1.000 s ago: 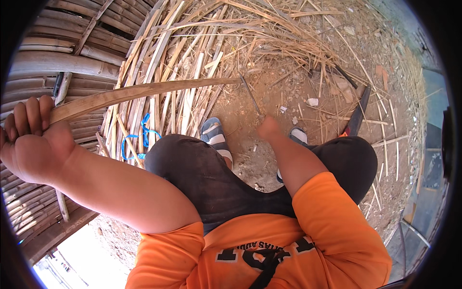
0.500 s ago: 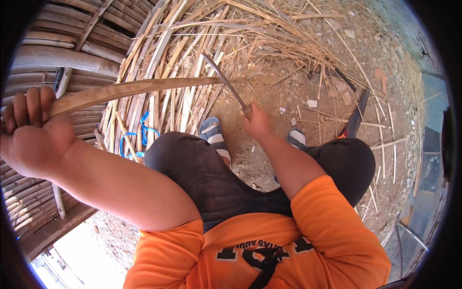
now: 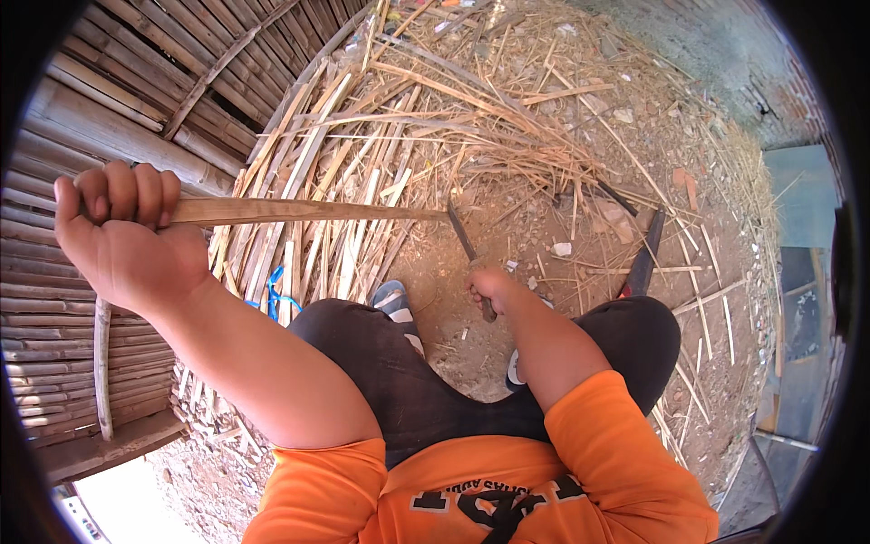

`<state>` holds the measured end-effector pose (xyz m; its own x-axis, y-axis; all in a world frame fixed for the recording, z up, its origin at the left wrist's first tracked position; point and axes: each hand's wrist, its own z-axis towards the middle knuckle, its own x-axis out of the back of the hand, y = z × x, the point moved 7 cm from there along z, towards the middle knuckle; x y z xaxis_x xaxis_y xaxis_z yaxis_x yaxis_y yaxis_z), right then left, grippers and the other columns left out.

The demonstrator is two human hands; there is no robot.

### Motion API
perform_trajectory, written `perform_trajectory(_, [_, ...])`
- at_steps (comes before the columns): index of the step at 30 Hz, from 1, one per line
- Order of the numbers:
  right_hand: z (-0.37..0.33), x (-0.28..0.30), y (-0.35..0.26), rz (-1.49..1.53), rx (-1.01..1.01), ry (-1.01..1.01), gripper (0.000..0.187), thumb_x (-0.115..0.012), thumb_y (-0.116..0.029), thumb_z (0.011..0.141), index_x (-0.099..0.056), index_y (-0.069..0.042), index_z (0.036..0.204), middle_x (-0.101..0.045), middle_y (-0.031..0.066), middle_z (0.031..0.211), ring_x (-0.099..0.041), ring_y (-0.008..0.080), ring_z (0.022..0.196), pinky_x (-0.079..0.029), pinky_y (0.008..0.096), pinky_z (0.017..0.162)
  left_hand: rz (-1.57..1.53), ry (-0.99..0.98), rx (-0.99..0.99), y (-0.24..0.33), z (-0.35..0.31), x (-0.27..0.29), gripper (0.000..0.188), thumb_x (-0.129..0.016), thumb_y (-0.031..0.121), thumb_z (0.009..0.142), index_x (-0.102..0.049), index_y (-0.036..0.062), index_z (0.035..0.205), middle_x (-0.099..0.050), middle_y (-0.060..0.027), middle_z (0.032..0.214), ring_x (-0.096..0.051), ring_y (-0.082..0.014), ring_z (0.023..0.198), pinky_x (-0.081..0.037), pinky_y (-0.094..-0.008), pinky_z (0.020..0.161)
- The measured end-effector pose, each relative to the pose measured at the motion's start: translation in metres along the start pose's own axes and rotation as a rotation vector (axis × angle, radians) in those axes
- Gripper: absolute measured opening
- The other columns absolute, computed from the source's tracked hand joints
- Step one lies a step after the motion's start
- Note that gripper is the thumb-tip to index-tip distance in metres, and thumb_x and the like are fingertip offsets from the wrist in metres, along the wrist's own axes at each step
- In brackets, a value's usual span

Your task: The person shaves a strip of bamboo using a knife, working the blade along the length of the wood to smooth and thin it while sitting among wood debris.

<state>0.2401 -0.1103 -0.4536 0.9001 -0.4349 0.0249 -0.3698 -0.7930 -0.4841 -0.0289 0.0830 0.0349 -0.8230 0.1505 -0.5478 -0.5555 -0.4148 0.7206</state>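
Observation:
My left hand (image 3: 136, 231) is closed round the near end of a long, flat bamboo strip (image 3: 272, 211), raised at the left. From there the strip runs right, almost level, and tapers toward its far end. In my right hand (image 3: 489, 288) is a knife (image 3: 462, 232) with a narrow dark blade. Its wooden handle pokes out below my fist. The blade slants up and left, with its tip close to the strip's thin end; whether they touch I cannot tell. Both hands are over the ground in front of my bent knees.
Split bamboo strips (image 3: 349, 213) lie heaped at left, with thinner shavings (image 3: 535, 154) beyond. Blue twine (image 3: 275, 295) lies by my left knee. A long dark blade-like tool (image 3: 644, 256) rests near my right knee. A bamboo slat wall (image 3: 54, 344) stands close on the left.
My left hand has shifted right with the strip, which now looks straighter. My right hand has come down toward me, and the blade has gone from crossing the strip to its far end.

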Motion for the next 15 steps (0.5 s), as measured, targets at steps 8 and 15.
perform_trajectory(8, [-0.092,0.004,-0.083,0.019,0.351,0.039,0.014,-0.065,-0.006,0.083,-0.052,-0.005,0.087,-0.05,0.0048,0.065,-0.047,0.015,0.049,-0.039,0.0342,0.045,-0.112,-0.033,-0.009,0.028,-0.031,-0.035,0.037,-0.047,0.027,0.101,-0.034,0.0147,0.069,-0.026,0.0028,0.058,-0.019,-0.0091,0.051,-0.018,-0.0281,0.048])
perform_trajectory(15, [-0.131,0.01,-0.088,0.052,0.576,0.287,0.025,-0.067,-0.011,0.079,-0.063,0.001,0.101,-0.062,0.0126,0.075,-0.059,0.0227,0.057,-0.047,0.0385,0.053,0.002,-0.029,-0.017,0.022,-0.039,-0.048,0.036,-0.047,0.027,0.101,-0.034,0.0139,0.069,-0.024,0.002,0.057,-0.019,-0.011,0.052,-0.02,-0.029,0.051])
